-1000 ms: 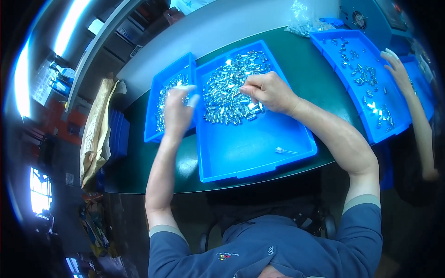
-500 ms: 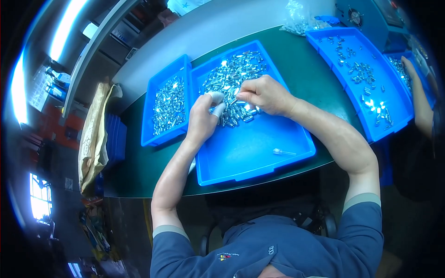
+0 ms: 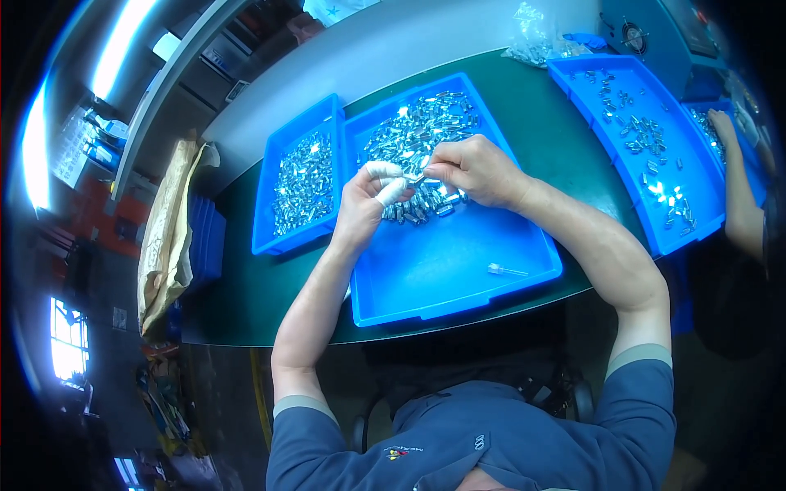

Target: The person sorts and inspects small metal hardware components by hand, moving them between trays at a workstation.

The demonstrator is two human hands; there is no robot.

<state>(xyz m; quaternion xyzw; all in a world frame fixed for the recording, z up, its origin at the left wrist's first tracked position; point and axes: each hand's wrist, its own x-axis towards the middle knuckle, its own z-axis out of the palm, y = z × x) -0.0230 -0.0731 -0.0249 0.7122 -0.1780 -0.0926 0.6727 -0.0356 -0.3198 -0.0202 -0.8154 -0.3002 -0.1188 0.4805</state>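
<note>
We see the left hand [image 3: 370,200] and right hand [image 3: 475,168] pinching one small metal part [image 3: 415,177] between fingertips, above the pile [image 3: 417,135]. Probably light, stiff, slippery; grip its ends.

The big blue plastic tray [image 3: 458,270] in the middle looks smooth and slightly glossy, like the narrower blue plastic tray [image 3: 270,237] beside it. Both hold heaps of small bright metal parts [image 3: 417,139], polished enough to throw sharp glints. The dark green tabletop [image 3: 237,303] is matt and even. White cloth or tape wraps a fingertip of the left hand [image 3: 368,200]. At the table's edge hangs a crumpled brown paper sack [image 3: 164,237], dull and creased. The blue sleeves [image 3: 639,409] are soft, matt fabric.
</note>
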